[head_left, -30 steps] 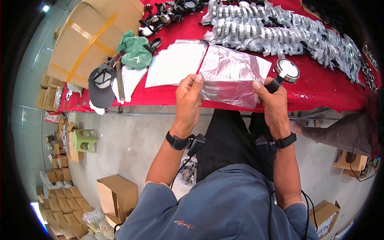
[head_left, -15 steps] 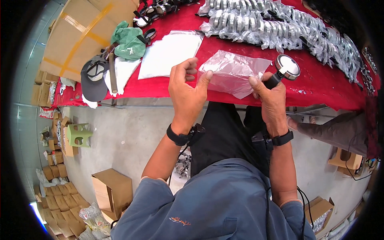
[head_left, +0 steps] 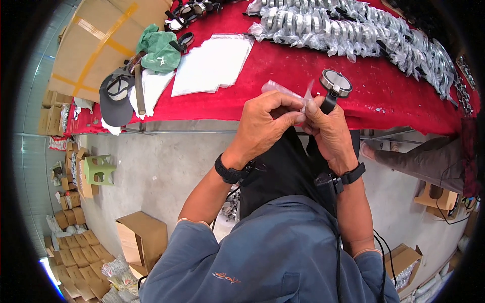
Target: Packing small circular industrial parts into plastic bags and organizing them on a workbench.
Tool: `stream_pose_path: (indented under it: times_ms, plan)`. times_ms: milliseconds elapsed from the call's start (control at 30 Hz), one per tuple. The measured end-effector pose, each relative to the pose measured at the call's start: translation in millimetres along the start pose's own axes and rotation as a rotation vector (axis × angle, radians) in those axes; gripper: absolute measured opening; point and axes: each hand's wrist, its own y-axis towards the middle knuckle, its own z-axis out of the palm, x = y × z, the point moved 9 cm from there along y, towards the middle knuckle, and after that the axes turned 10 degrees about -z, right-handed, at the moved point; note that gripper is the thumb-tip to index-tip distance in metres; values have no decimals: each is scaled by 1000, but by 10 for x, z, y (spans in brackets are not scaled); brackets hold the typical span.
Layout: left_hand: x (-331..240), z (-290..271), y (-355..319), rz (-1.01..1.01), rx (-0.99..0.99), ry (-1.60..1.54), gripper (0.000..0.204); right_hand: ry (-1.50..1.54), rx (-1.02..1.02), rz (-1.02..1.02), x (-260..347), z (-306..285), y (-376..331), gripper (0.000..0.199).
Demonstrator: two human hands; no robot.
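Note:
Above the front edge of the red-covered table, my left hand (head_left: 268, 121) pinches a clear plastic bag (head_left: 283, 89), its fingertips meeting those of my right hand at the bag's edge. The bag is bunched up, partly hidden by my fingers. My right hand (head_left: 331, 134) is closed on the black stem of a round mirror-like piece (head_left: 336, 83), with its thumb and fingers also at the bag. The round, silver-rimmed head stands up above the right hand, outside the bag. A stack of flat clear bags (head_left: 209, 65) lies on the table left of my hands.
Rows of similar pieces wrapped in plastic (head_left: 323, 30) fill the table's far right. At left lie a grey cap (head_left: 116, 103), a wooden handle (head_left: 140, 93) and a green bag (head_left: 160, 53), beside a large carton (head_left: 91, 45). Another person's leg (head_left: 422, 161) is at right.
My left hand has moved right to meet my right hand at the bag. The bag, spread flat before, is now gathered between my fingers. The round piece has shifted slightly left.

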Motion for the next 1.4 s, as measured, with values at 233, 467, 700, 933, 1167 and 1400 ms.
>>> stream_pose_path:
  times_ms: [233,467,700,933,1167,1400]
  plan:
    - [-9,-77,-89,-38,-63,93,16,-100,-34,-30,0,-43,12,28]
    - [199,-262,-95,-214,-29,-407,12,-309,-51,-92,94,-38,-9,25]
    - [-8,-535,-46,-62,-224,-341,9,-773,-152,-245,260,-256,32,29]
    - [-130,-231,192,40,-310,103,11,-1038,-226,-206,628,-439,-87,48]
    - [-114,-300,404,50,-297,125,10,-1529,-74,-348,1169,-570,-398,73]
    - [-66,167,645,-16,-103,38,12,-1508,145,-374,1535,-320,-555,68]
